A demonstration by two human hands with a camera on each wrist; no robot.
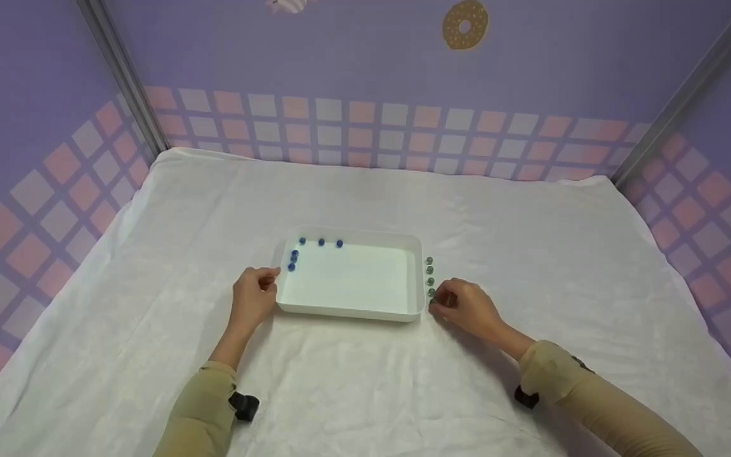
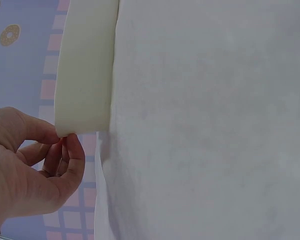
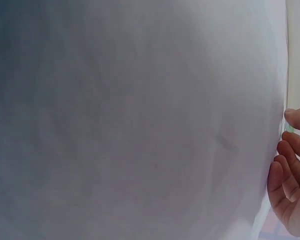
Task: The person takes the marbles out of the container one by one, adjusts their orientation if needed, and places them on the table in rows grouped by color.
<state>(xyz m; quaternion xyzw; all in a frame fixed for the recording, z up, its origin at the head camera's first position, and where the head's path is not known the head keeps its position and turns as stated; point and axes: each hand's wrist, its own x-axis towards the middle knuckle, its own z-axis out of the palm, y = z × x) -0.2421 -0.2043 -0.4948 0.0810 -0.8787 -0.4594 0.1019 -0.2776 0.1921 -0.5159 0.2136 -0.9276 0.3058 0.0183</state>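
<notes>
Smooth plast. tray (image 1: 353, 279), glassy marbles (image 1: 429, 270) & matt, creased cloth (image 1: 365, 387)

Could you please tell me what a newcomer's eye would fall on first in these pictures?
Probably the white tray on the white cloth, with vivid blue marbles inside along its far side and left end. Next, likely the row of green marbles just outside the tray's right end, where the right grip pinches the nearest one. The left grip touches the tray's opposite end.

Green marbles (image 1: 430, 281) (in line) beside tray (image 1: 353, 279)
</notes>
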